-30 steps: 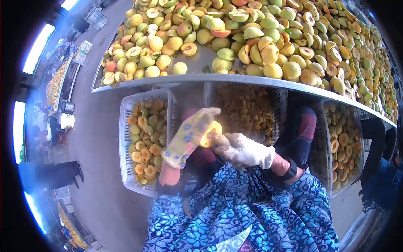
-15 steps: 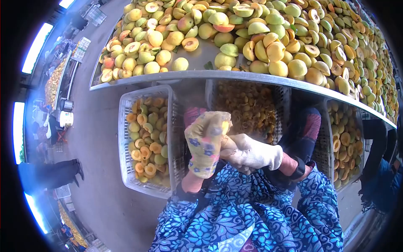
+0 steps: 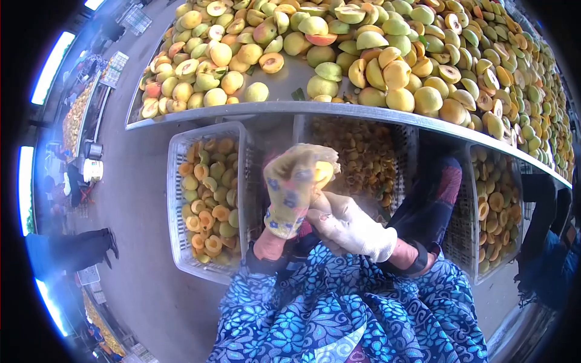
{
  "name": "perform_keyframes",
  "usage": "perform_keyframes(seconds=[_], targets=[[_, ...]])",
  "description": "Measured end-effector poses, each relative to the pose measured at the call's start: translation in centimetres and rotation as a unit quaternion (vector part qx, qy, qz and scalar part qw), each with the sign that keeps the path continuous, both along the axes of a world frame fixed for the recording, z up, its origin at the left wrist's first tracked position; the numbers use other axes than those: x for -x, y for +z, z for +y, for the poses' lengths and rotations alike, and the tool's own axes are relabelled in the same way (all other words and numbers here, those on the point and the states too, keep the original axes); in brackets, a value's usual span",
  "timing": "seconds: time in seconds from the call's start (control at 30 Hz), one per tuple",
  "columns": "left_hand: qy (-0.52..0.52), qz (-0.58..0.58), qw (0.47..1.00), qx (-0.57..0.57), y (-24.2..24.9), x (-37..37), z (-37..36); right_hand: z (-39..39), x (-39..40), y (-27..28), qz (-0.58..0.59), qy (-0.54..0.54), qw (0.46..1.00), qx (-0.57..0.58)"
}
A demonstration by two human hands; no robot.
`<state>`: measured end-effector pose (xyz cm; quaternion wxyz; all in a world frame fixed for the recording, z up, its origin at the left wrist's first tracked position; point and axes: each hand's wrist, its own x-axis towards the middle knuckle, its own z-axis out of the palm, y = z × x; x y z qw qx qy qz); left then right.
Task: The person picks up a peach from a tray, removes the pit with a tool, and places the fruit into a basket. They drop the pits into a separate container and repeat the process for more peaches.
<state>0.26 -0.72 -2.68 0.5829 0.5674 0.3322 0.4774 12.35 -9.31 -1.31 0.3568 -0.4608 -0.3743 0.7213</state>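
Note:
My left hand (image 3: 292,187), in a cream glove with blue flowers, is raised with its fingers curled around a yellow peach (image 3: 324,172). Part of the fruit shows at the thumb side; the palm hides the rest. Just below it, my right hand (image 3: 350,225) in a white glove is closed, its fingertips close against the left hand and the fruit. Whatever the right fingers may grip is too small and blurred to make out. Under both hands stands a crate of small orange pieces (image 3: 357,154).
A metal-rimmed table (image 3: 272,107) heaped with whole and halved peaches (image 3: 436,66) spans the front. White crates of peach halves stand at left (image 3: 175,206) and right (image 3: 478,242). Another person's legs (image 3: 72,249) show far left, and a dark-clothed person (image 3: 548,254) at right.
Both hands have shifted slightly left, and the right wrist has dropped a little. The left hand has turned, so more of the yellow fruit shows. The camera view has moved slightly.

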Motion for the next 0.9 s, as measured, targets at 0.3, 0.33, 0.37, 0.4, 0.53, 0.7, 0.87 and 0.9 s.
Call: perform_keyframes(seconds=[0.3, 0.33, 0.37, 0.4, 0.53, 0.7, 0.87, 0.9], targets=[[0.093, 0.007, 0.994, -0.063, -2.3, 1.4, -0.2, -0.2, 1.9, -1.5, 0.018, -0.054, 0.991, -0.117], [0.114, -0.001, 0.993, -0.022, -2.7, 1.5, -0.4, -0.2, 2.2, -1.7, -0.102, -0.116, 0.944, -0.292], [0.133, -0.01, 0.991, 0.02, -2.9, 1.6, -0.6, -0.4, 1.9, -1.6, -0.15, -0.085, 0.956, -0.235], [0.132, -0.013, 0.991, 0.021, -2.4, 1.5, -0.8, -0.4, 1.9, -1.5, -0.153, -0.084, 0.956, -0.236], [0.1, -0.046, 0.991, 0.075, 1.2, 1.1, -1.9, 0.3, 0.3, -0.1, -0.026, -0.034, 0.993, -0.111], [0.103, -0.065, 0.992, 0.024, -0.4, 1.5, -1.8, 0.0, 1.7, -0.7, -0.168, -0.08, 0.949, -0.255], [0.131, 0.002, 0.991, -0.022, -0.3, 1.8, -1.8, 0.0, 1.8, -0.5, -0.241, -0.077, 0.936, -0.243], [0.093, -0.061, 0.993, 0.032, -0.2, 1.9, -1.7, -0.1, 1.8, -0.8, -0.146, -0.069, 0.961, -0.224]])
